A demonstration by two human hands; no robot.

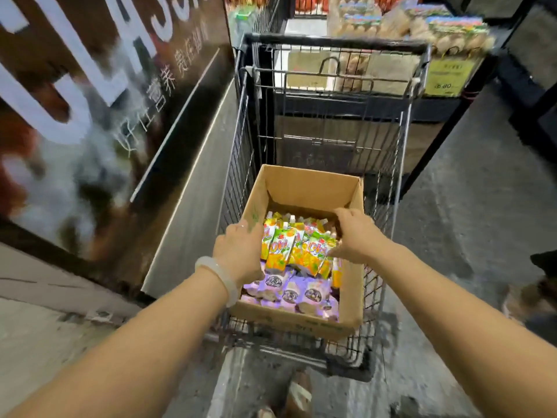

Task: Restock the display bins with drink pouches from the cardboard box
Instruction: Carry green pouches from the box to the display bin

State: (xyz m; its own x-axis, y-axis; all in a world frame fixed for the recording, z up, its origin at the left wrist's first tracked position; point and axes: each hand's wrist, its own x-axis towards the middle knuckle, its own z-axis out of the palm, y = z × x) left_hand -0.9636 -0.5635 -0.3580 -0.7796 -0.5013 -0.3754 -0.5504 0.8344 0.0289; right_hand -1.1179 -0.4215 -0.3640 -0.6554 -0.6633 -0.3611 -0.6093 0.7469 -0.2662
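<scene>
both hands apparently gripping orange pouches, cardboard box

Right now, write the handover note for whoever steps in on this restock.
Left hand and right hand: both inside the open brown cardboard box, squeezing a bunch of orange-and-green spouted drink pouches between them.
The box sits in the wire shopping cart; pale purple drink pouches lie at its near end.
Done: nothing visibly shelved; no display bins recognisable.
Left: lift the bunch out, fill the bins, repeat.
</scene>
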